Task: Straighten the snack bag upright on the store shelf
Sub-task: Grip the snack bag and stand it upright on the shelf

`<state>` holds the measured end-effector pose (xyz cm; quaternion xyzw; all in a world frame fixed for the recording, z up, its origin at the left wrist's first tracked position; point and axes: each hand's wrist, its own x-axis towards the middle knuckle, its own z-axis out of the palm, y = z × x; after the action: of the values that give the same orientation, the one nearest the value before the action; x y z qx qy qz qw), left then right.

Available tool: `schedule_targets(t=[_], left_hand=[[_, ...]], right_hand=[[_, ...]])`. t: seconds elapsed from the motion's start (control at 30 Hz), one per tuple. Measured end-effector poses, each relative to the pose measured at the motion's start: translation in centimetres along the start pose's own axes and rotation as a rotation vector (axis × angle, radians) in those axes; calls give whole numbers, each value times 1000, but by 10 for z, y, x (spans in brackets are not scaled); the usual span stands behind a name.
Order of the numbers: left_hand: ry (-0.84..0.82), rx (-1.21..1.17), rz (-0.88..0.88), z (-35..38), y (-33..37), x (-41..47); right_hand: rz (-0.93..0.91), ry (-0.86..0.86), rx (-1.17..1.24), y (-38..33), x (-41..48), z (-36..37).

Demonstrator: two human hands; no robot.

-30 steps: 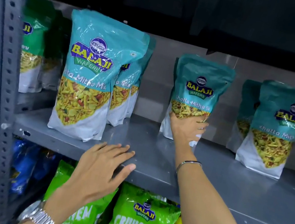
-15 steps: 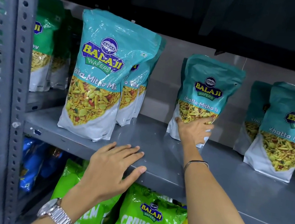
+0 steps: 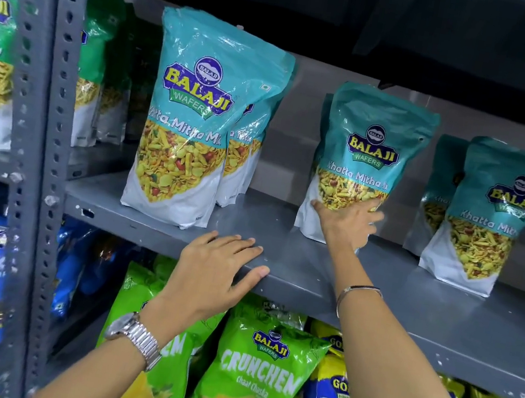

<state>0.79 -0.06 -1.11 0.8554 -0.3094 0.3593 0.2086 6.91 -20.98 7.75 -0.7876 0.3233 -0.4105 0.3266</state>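
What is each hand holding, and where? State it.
The right hand presses the lower front of the middle teal snack bag; the left hand holds nothing, resting on the shelf edge.

Glossy plastic snack bag (image 3: 367, 154) on matt painted-metal shelf (image 3: 312, 266).

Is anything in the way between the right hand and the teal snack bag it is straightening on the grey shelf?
Nothing visible. The right hand already rests on the lower front of the teal Khatta Mitha Mix snack bag, with bare grey metal shelf on both sides. The left hand rests on the shelf's front edge, apart from the bag.
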Motion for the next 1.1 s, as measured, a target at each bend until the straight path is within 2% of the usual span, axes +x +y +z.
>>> schedule_targets(t=[0.6, 1.1], left_hand=[[20, -33, 30, 0, -2, -1], [51, -50, 52, 3, -4, -1]], right_hand=[[-79, 186, -143, 7, -79, -49], [-105, 260, -225, 6, -109, -70]])
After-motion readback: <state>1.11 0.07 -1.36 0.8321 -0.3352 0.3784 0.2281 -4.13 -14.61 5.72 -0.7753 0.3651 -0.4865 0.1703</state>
